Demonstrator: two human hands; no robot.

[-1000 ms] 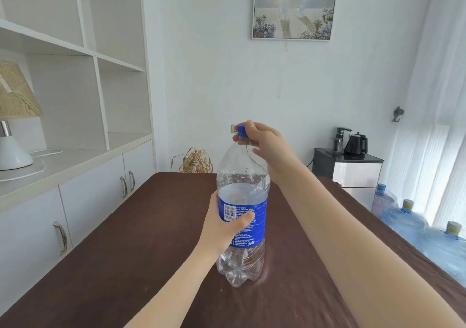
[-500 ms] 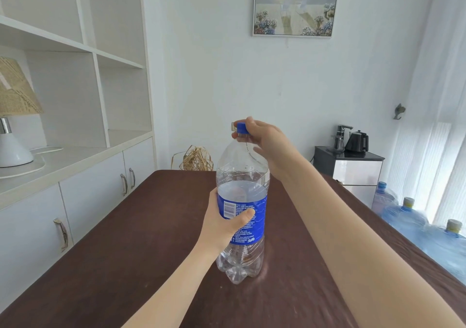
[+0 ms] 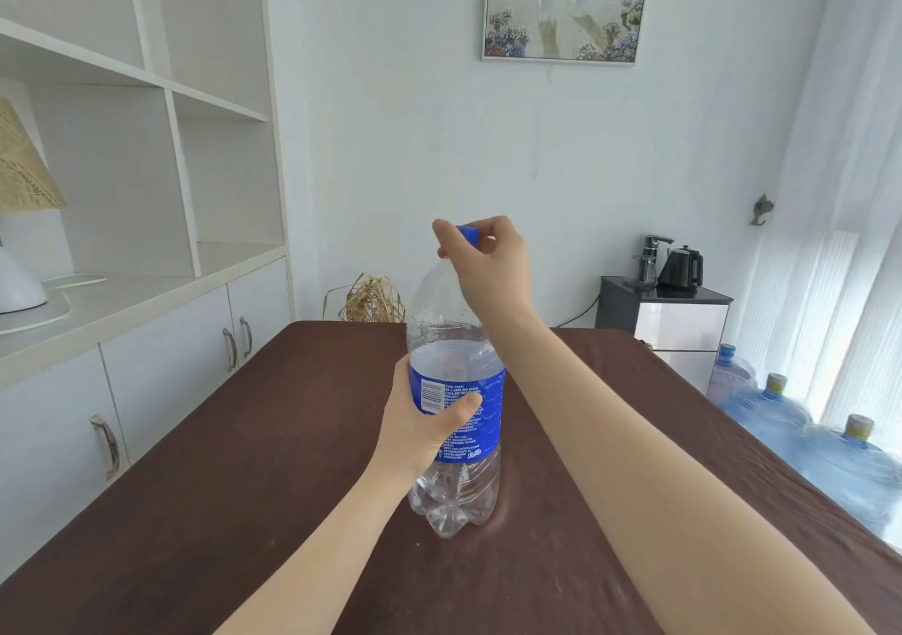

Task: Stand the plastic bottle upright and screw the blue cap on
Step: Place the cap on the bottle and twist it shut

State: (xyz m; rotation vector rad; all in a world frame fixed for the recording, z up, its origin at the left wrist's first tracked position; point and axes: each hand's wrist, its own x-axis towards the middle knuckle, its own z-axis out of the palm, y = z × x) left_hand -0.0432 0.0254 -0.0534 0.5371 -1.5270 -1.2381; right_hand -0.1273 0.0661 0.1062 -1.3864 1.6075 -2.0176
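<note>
In the head view, a clear plastic bottle (image 3: 456,419) is seen standing upright on a dark brown table (image 3: 244,463), near the middle of the tabletop. The bottle is partly filled with clear liquid, and a blue label is wrapped around its middle.

The bottle is gripped at the label by the left hand (image 3: 420,432). The thumb is pressed across the front of the label, and the other fingers are curled around the far side, where they are hidden by the bottle.

The blue cap (image 3: 468,235) is held at the top of the bottle's neck by the right hand (image 3: 488,268). The cap is pinched between the thumb and the fingertips, so that only its upper part is visible. Whether the cap is fully seated on the thread cannot be told, since the neck is covered by the hand.

To the left, a white cabinet (image 3: 146,341) with open shelves is seen, and a lamp (image 3: 19,244) is placed on its counter. A framed picture (image 3: 566,5) is hung on the back wall. Beyond the far edge of the table, a bundle of dry straw (image 3: 373,300) is visible. To the right, a black kettle (image 3: 681,268) is set on a small dark stand (image 3: 668,315), and large blue water jugs (image 3: 800,429) are lined up beside the table.
</note>
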